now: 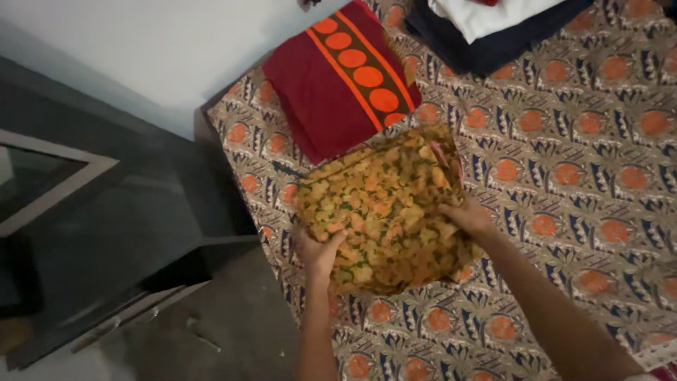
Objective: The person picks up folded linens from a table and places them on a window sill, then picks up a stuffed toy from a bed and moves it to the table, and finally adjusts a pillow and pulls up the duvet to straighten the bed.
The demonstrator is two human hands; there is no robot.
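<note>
On the patterned bedspread (564,176), both hands' fingers pinch the folded floral cloth (384,208), long axis running diagonally upper-right.

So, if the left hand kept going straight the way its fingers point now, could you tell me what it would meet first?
The left hand already grips the edge of the folded yellow floral cloth, with its fingers pointing up and to the right. Going straight on, it would probably push further across that cloth; the dark red folded cloth lies beyond it.
</note>
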